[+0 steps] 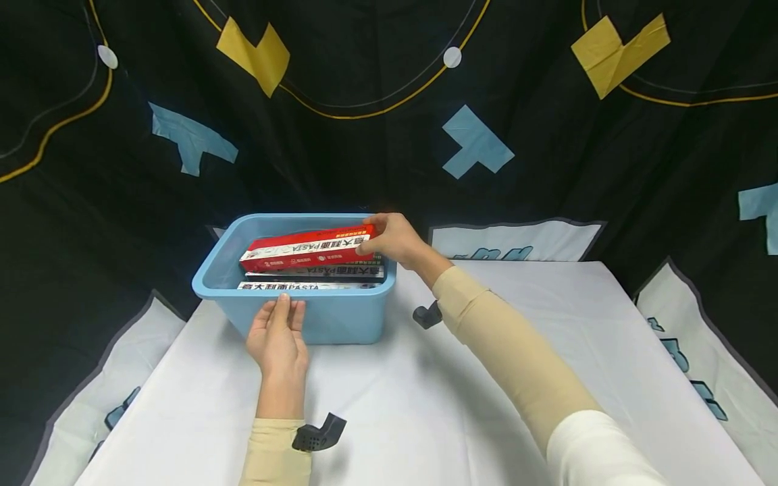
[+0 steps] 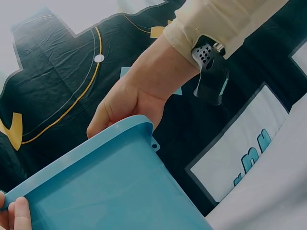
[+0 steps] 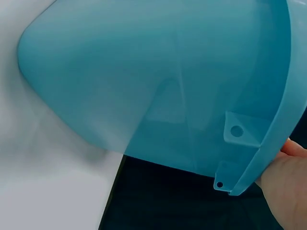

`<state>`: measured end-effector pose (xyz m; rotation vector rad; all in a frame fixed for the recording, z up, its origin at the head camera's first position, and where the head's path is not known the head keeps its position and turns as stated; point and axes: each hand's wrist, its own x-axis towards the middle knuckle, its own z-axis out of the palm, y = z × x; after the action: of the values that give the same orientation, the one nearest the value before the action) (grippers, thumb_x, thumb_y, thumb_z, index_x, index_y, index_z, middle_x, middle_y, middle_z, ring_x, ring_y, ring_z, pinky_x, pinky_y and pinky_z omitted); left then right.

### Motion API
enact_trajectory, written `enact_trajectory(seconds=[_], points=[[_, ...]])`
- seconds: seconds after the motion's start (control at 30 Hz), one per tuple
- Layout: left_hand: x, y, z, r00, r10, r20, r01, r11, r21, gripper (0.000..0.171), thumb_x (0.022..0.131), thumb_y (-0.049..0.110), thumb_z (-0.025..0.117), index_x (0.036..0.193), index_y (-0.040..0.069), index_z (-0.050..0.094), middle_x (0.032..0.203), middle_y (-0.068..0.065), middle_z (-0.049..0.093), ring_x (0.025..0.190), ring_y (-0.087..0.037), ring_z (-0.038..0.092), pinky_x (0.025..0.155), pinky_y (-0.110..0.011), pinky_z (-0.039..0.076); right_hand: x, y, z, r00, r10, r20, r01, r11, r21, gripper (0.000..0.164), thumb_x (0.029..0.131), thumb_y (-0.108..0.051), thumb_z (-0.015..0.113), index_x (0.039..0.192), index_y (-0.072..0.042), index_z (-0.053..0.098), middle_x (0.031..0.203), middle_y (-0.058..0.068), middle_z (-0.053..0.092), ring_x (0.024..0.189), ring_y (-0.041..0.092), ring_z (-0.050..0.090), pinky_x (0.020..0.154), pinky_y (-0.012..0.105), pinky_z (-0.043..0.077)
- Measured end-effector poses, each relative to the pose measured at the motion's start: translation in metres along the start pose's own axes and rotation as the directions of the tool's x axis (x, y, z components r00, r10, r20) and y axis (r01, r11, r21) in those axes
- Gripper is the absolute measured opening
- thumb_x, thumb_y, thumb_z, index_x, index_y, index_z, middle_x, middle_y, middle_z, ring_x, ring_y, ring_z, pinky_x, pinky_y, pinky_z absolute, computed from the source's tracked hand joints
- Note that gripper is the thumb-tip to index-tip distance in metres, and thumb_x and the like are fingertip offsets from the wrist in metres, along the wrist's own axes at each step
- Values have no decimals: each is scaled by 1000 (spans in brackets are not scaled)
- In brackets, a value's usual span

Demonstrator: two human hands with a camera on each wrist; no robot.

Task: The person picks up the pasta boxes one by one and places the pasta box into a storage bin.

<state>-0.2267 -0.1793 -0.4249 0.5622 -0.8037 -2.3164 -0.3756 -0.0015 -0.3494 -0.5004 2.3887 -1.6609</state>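
Two hands busy | left hand (image 1: 278, 337) fingers flat on blue plastic tub (image 1: 340, 317) at 6 o'clock, steadying it | right hand (image 1: 392, 237) pinches red pasta box (image 1: 306, 248) at 3 o'clock, above two more boxes (image 1: 316, 278)

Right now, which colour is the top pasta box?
Red pasta box, seen best in the head view.

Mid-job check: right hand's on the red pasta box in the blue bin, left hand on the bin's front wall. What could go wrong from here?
1. The right hand holds the red pasta box only at one end, so it may tilt or slip from the grip.
2. The box lies slanted over other pasta boxes and could catch on them or on the rim.
3. The left hand only touches the blue bin with flat fingers, so the bin might slide on the white cloth.
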Motion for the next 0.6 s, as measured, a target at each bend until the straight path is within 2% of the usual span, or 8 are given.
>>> enact_trajectory(seconds=[0.4, 0.5, 0.6], points=[[-1, 0, -1, 1000, 4, 7, -4, 1000, -3, 29, 83, 6, 78, 98, 1, 53, 99, -12, 58, 82, -17, 65, 89, -34, 58, 3, -2, 6, 1000, -8, -8, 7, 988, -153, 69, 79, -18, 82, 138, -10, 47, 124, 4, 55, 105, 24, 55, 84, 33, 60], [0, -1, 0, 1000, 3, 6, -3, 1000, 1, 29, 83, 5, 78, 98, 1, 53, 99, -12, 58, 83, -17, 65, 89, -34, 58, 2, -1, 8, 999, -28, -36, 21, 982, -188, 68, 80, -17, 82, 138, -9, 47, 127, 5, 56, 106, 24, 55, 87, 35, 59], [0, -1, -1, 1000, 1, 5, -1, 1000, -2, 28, 84, 5, 77, 99, 1, 53, 99, -12, 58, 83, -17, 65, 88, -34, 58, -1, 0, 11, 995, -61, -76, 43, 975, -216, 67, 82, -16, 80, 141, -10, 47, 135, 6, 54, 114, 26, 55, 94, 39, 56]])
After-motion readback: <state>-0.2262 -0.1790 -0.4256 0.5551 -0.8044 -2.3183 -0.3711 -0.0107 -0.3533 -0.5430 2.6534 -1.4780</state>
